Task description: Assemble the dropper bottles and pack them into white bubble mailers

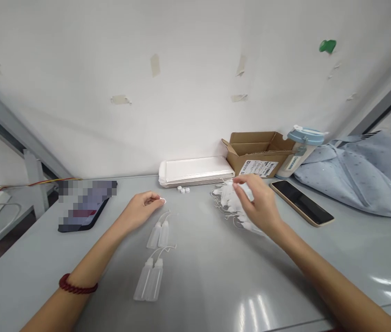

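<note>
A smooth, glossy grey tabletop meets a white wall at its back edge; a wide stretch of its surface runs between the person's forearms toward the front edge. Left of middle, 4 slender translucent plastic bottles with thin curved white strips at their necks lie in 2 pairs, 1 nearer the front edge. Just beyond the farther pair, the left hand pinches a small white piece, mostly hidden by the fingers.

The right hand reaches over a tangled heap of white plastic tops with thin strips, right of middle toward the back edge. Its thumb and index finger nearly meet; whether they grasp a top, I cannot tell.

Along the back edge lie small round white caps, a flat white carton stack and an open brown cardboard box. Toward the right edge, a flat dark-screened phone lies near a soft pale-blue fabric bag.
</note>
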Demonstrator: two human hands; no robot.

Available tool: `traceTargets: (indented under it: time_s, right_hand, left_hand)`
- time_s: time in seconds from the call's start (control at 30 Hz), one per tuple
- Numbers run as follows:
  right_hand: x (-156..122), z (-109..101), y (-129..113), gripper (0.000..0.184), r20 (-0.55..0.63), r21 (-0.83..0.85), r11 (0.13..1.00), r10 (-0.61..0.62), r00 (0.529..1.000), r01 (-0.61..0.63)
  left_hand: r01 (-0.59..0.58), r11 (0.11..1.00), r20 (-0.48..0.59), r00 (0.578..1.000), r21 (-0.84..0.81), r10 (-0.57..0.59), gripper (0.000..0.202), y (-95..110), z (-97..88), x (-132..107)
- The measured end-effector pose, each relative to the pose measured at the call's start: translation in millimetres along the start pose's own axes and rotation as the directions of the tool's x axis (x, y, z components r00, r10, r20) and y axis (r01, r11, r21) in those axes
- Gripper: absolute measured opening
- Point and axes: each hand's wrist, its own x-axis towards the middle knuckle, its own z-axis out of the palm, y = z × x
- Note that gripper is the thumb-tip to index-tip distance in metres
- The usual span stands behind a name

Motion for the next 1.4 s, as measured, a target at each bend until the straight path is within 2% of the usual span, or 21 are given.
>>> traceTargets:
  time_s: [0.07,0.1,0.2,0.27,0.47,0.67,0.77,0.83,0.93,1.03,1.13,1.27,1.33,1.4]
  right_hand:
    - [-9,7,-27,0.016,0.162,0.126,0.99,-0.087,0.983,0.067]
    - [-14,10,-41,0.018,0.278,0.17,0.981,-0.134,0.951,0.088]
    - [-27,23,-74,0.023,0.552,0.248,0.942,-0.331,0.765,0.229]
    - [-30,33,-86,0.025,0.634,0.256,0.932,-0.362,0.684,0.255]
    - [-17,65,-91,0.024,0.699,0.219,0.928,-0.365,0.615,0.302]
    - [-10,74,-86,0.028,0.759,0.183,0.952,-0.296,0.579,0.246]
    - [-10,74,-82,0.031,0.771,0.172,0.961,-0.269,0.578,0.217]
    - [-11,72,-79,0.03,0.766,0.145,0.966,-0.247,0.593,0.214]
    - [-16,62,-70,0.027,0.742,0.109,0.971,-0.221,0.633,0.211]
    - [-25,46,-59,0.025,0.685,0.11,0.981,-0.192,0.703,0.161]
    - [-31,32,-50,0.022,0.597,0.187,0.982,-0.137,0.79,0.03]
    - [-28,23,-53,0.012,0.527,0.341,0.923,-0.031,0.849,-0.178]
    - [-25,20,-57,0.009,0.533,0.416,0.864,0.021,0.846,-0.283]
    - [-23,17,-60,0.01,0.598,0.496,0.758,0.057,0.799,-0.424]
  left_hand:
    - [0.005,1.0,-0.032,0.999,0.006,-0.004,0.029,-1,0.2,-2]
    - [-0.002,1.0,-0.038,0.999,0.007,0.002,0.028,-1,1.1,-2]
    - [-0.034,0.999,-0.037,0.999,0.008,0.034,0.028,2,5.1,-4]
    - [-0.046,0.999,-0.039,0.998,0.006,0.046,0.027,5,6.7,-6]
    - [-0.068,0.997,-0.08,0.995,-0.034,0.065,0.024,10,4.6,-8]
    - [-0.061,0.996,-0.106,0.993,-0.065,0.054,0.022,5,2.5,-6]
    - [-0.063,0.997,-0.101,0.993,-0.046,0.058,0.022,6,3.0,-7]
    - [-0.067,0.997,-0.096,0.993,-0.045,0.063,0.022,9,4.2,-9]
    - [-0.059,0.995,-0.055,0.997,-0.078,0.055,0.022,12,7.7,-13]
    - [-0.052,0.992,0.014,0.998,-0.117,0.054,0.024,16,13.1,-17]
    - [-0.056,0.989,0.063,0.996,-0.135,0.065,0.025,22,18.2,-23]
    - [-0.016,0.975,0.126,0.991,-0.221,0.045,0.025,32,22.7,-30]
    - [0.023,0.942,0.185,0.982,-0.334,0.042,0.026,35,25.3,-33]
    - [0.054,0.877,0.238,0.969,-0.478,0.07,0.026,36,28.6,-34]
